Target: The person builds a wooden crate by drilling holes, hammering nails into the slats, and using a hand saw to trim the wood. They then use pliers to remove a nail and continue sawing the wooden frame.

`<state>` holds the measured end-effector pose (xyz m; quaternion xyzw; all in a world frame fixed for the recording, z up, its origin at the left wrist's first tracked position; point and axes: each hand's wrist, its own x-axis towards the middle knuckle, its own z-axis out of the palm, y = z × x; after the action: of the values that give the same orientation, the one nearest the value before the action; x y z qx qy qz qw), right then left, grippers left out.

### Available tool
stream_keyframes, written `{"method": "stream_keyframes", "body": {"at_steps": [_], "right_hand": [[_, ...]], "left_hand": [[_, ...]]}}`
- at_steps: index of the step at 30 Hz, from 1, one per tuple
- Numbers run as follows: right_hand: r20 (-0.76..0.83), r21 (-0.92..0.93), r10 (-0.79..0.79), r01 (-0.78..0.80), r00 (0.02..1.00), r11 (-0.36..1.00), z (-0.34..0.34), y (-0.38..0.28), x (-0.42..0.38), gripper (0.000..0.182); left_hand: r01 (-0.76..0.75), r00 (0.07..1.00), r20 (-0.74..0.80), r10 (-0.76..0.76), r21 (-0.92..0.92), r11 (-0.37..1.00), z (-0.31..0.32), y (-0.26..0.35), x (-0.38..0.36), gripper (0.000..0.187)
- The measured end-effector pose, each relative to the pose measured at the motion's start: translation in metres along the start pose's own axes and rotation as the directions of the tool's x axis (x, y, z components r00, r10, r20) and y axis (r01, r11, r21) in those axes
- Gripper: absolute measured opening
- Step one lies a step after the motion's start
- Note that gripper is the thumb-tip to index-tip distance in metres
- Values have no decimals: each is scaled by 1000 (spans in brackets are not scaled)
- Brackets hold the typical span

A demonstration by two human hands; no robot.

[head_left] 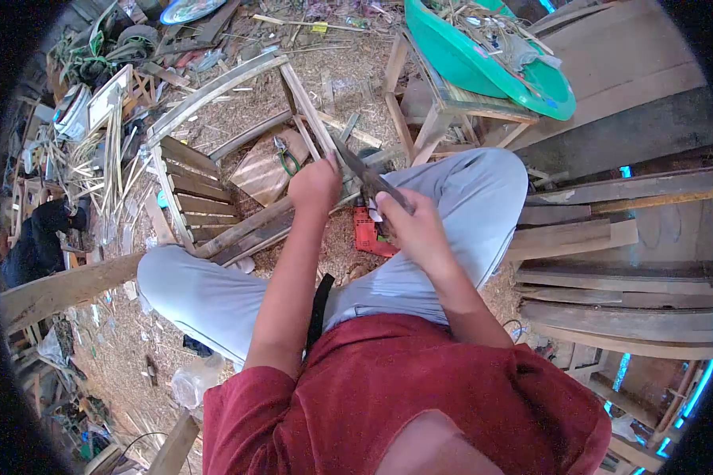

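My left hand (315, 186) is closed around the near end of an upright of a wooden frame (313, 115), which stands on the floor ahead of my legs. In my right hand (413, 228) is a long, dark, flat tool (362, 170), blade-like in shape. Its narrow far end points up and left, close beside the upright at my left fist. A red power drill (370, 233) lies on the ground below my right hand, partly hidden by it. Green-handled pliers (287, 157) rest on a flat wooden board (261, 170) inside the frame.
At the upper right, a green basin (483, 67) with scraps sits on a wooden stool (444, 103). Long planks (618, 285) line the right side. A slatted wooden panel (202, 190) belongs to the frame's left. Shavings cover the ground; thin sticks (117, 158) are piled left.
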<state>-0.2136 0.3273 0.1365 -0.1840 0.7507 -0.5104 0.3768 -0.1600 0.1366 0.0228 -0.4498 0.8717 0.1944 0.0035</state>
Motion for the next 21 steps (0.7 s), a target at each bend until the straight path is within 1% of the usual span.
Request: {"method": "stream_keyframes", "body": {"at_steps": [3, 5, 6, 8, 9, 10, 12, 13, 15, 16, 19, 21], "right_hand": [[25, -25, 51, -51, 998, 998, -9, -18, -13, 39], [1, -1, 52, -52, 999, 999, -6, -12, -11, 38], [-27, 23, 15, -15, 1000, 1000, 3, -3, -1, 38], [-31, 65, 0, 2, 1000, 998, 3, 10, -2, 37], [-5, 83, 7, -7, 1000, 997, 0, -6, -10, 37], [22, 101, 28, -30, 999, 994, -2, -14, -19, 37], [31, 46, 47, -49, 998, 998, -9, -14, -27, 37], [30, 22, 55, -56, 998, 998, -10, -13, -30, 37], [-19, -7, -18, 18, 1000, 1000, 1, -3, -15, 37], [-39, -22, -58, 57, 998, 998, 5, -1, -10, 37], [0, -11, -1, 1, 1000, 1000, -8, -12, -26, 37], [18, 40, 29, -30, 999, 999, -12, -9, -35, 37]], "left_hand": [[-2, 999, 43, 1, 24, 1000, -2, 1, 1, 67], [14, 998, 63, -17, 37, 999, -5, 2, 0, 66], [24, 997, 69, -27, 40, 999, -5, 3, 0, 66], [-44, 997, 62, 41, 45, 998, 13, -8, 4, 67], [-74, 996, 51, 72, 46, 996, 18, -13, 10, 67], [-49, 997, 55, 47, 34, 998, 13, -9, 6, 67], [-4, 998, 55, 3, 11, 1000, 2, -1, 2, 67], [-2, 997, 79, 1, 15, 1000, 0, 0, 3, 67], [3, 992, 125, -5, 19, 1000, -1, 1, 4, 67], [0, 996, 92, -2, 22, 1000, -1, 1, 2, 67], [-4, 1000, -2, 4, 33, 999, 3, 0, 0, 66], [-24, 998, -51, 26, 42, 999, 5, 0, 1, 66]]}}
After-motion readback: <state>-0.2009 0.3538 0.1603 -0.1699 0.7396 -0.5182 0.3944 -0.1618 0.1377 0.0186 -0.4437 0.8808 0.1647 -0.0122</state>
